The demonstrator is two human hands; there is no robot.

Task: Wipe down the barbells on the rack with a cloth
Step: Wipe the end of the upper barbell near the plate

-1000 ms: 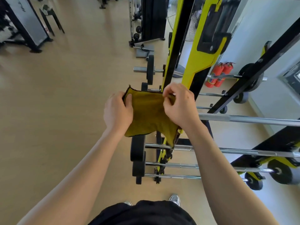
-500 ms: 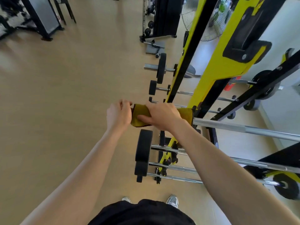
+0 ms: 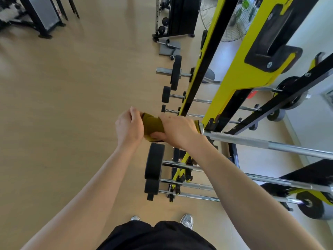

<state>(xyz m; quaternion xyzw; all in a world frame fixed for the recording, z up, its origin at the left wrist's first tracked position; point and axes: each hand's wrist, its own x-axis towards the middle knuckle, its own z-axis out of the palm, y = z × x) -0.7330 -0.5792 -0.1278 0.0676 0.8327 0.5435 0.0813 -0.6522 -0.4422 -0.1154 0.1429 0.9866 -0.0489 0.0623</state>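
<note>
- The right hand (image 3: pixel 177 131) has its grip clamped over the cloth (image 3: pixel 153 123), fingers curled underneath, holding it wrapped round the end of the top barbell (image 3: pixel 270 144).
- The left hand (image 3: pixel 128 128) pinches the cloth's outer end in its grip, with fingers curled and thumb raised.
- There is one cloth, olive-yellow. It sits just left of the yellow rack upright (image 3: pixel 232 87), bunched between the two hands and touching both.
- The top barbell's bare steel shaft runs off to the right of the upright.
- Three lower barbells (image 3: pixel 180 164) rest on the rack nearer the person than the upright's foot, each with a black end sticking out to the left.
- Three farther barbells (image 3: pixel 163 71) cross the upright beyond the hands. They also have black ends, and the farthest has the widest.
- Two silver shoes (image 3: pixel 187 221) stand on the wooden floor (image 3: pixel 72 105), well short of the upright.
- One wire-guard fan (image 3: pixel 209 17) stands behind the upright.
</note>
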